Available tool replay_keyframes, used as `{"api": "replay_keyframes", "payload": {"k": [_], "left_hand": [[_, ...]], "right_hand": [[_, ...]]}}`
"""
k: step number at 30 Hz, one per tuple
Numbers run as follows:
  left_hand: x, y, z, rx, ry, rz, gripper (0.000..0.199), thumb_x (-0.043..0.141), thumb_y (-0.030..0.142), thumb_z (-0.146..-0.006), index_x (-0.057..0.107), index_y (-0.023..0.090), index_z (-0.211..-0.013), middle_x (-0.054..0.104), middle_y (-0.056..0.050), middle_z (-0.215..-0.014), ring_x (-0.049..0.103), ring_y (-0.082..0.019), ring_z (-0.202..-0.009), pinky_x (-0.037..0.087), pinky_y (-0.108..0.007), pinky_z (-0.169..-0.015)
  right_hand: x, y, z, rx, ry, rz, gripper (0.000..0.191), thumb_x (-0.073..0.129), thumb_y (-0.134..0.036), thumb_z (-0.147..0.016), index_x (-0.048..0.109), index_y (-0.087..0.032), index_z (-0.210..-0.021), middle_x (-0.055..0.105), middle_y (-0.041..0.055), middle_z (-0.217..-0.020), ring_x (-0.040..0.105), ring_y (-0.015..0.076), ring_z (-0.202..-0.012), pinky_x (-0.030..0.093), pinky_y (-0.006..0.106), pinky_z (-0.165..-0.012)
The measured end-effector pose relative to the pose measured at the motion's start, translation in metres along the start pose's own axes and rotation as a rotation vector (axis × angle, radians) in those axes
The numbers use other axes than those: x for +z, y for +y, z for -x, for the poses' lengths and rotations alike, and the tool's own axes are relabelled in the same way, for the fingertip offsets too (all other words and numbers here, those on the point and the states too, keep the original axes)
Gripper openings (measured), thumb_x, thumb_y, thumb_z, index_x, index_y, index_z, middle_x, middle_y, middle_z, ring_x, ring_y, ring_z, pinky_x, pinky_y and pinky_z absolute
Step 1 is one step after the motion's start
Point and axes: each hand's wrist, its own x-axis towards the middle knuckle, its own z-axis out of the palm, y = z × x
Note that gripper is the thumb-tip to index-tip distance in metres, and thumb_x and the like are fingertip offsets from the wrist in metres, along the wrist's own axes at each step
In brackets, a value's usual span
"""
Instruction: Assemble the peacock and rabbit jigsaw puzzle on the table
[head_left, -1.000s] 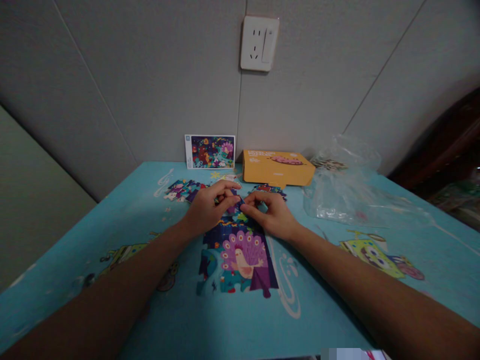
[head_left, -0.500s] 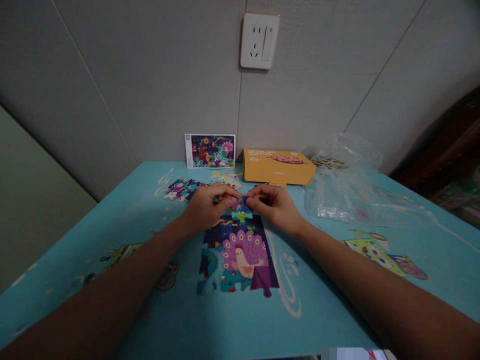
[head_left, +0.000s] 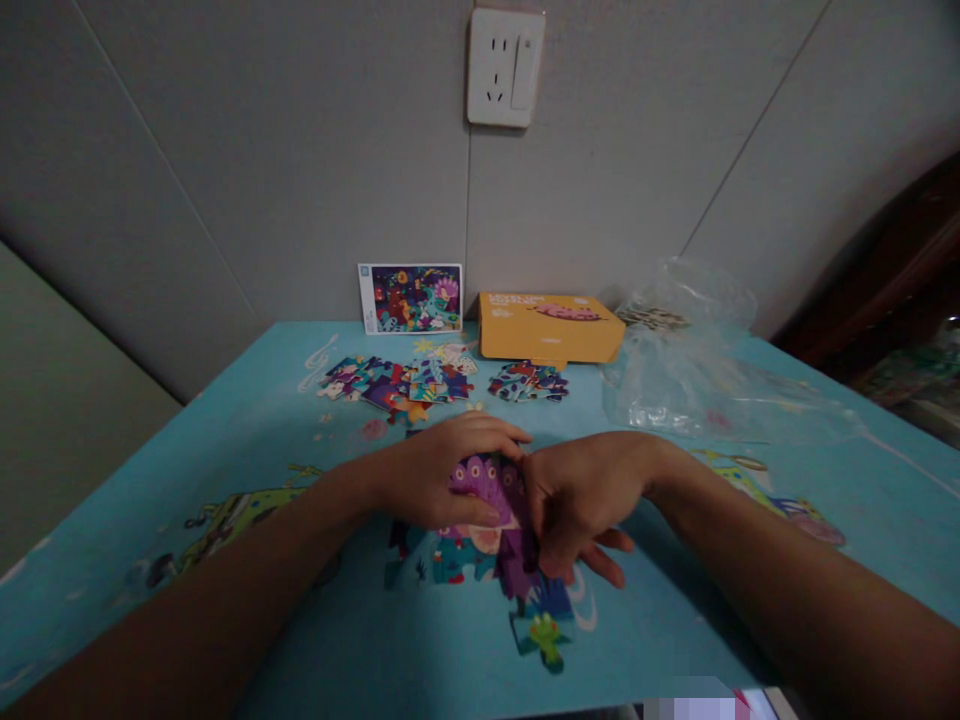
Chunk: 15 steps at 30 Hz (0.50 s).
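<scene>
- Fingers [head_left: 491,435] of the left hand [head_left: 427,472] are spread and lie over the peacock section [head_left: 489,490], without visible grip.
- Right hand [head_left: 589,485] bends downward at the right edge of this section, its fingers curled; one cannot tell whether they grasp the frog piece [head_left: 545,635].
- Frog piece lies by the near right corner of the section; whether it is already locked there is not clear.
- Done, it seems: the peacock picture is joined, in the middle of the surface [head_left: 315,650], partly hidden under the hands.
- Left to be joined, apparently: a spread of pieces [head_left: 441,380] at the back left and a smaller pile [head_left: 529,382] before the orange box [head_left: 551,330].
- Beside the picture card [head_left: 417,300], the joined part seems only a portion of the whole.
</scene>
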Motion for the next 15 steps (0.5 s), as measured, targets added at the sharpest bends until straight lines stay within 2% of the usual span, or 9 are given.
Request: {"api": "replay_keyframes", "payload": {"k": [2,5,11,15], "left_hand": [[0.003,-0.001,0.002,-0.044,-0.067,-0.061,0.063,0.078,0.037,-0.068,0.057,0.017,-0.124,0.048,-0.017,-0.142,0.042,-0.031,-0.133,0.030,-0.046,-0.111],[0.009,0.000,0.003,-0.111,-0.158,-0.149,0.082,0.076,0.049,-0.067,0.047,0.016,-0.136,0.036,-0.019,-0.151,0.027,-0.035,-0.142,0.023,-0.052,-0.114],[0.015,0.005,0.001,-0.146,-0.216,-0.229,0.093,0.071,0.059,-0.069,0.038,0.013,-0.143,0.026,-0.021,-0.154,0.018,-0.036,-0.144,0.015,-0.055,-0.116],[0.014,0.006,0.001,-0.150,-0.244,-0.260,0.096,0.069,0.062,-0.069,0.037,0.013,-0.144,0.023,-0.020,-0.155,0.016,-0.035,-0.145,0.012,-0.053,-0.117]], "right_hand": [[0.004,-0.002,-0.002,0.030,-0.016,-0.025,0.029,0.075,-0.033,-0.069,0.063,-0.016,-0.049,0.057,0.0002,-0.039,0.046,0.0093,-0.028,0.034,0.019,-0.030],[0.007,-0.002,-0.003,0.076,-0.017,0.030,0.032,0.072,-0.029,-0.073,0.060,-0.016,-0.045,0.055,0.0001,-0.037,0.046,0.0098,-0.028,0.038,0.019,-0.031],[0.009,-0.002,-0.005,0.125,0.011,0.144,0.034,0.064,-0.026,-0.079,0.057,-0.017,-0.047,0.055,-0.0011,-0.038,0.047,0.0084,-0.031,0.039,0.018,-0.034],[0.009,-0.002,-0.009,0.168,0.000,0.160,0.037,0.061,-0.031,-0.081,0.055,-0.016,-0.048,0.054,-0.0023,-0.038,0.047,0.0078,-0.032,0.039,0.019,-0.036]]}}
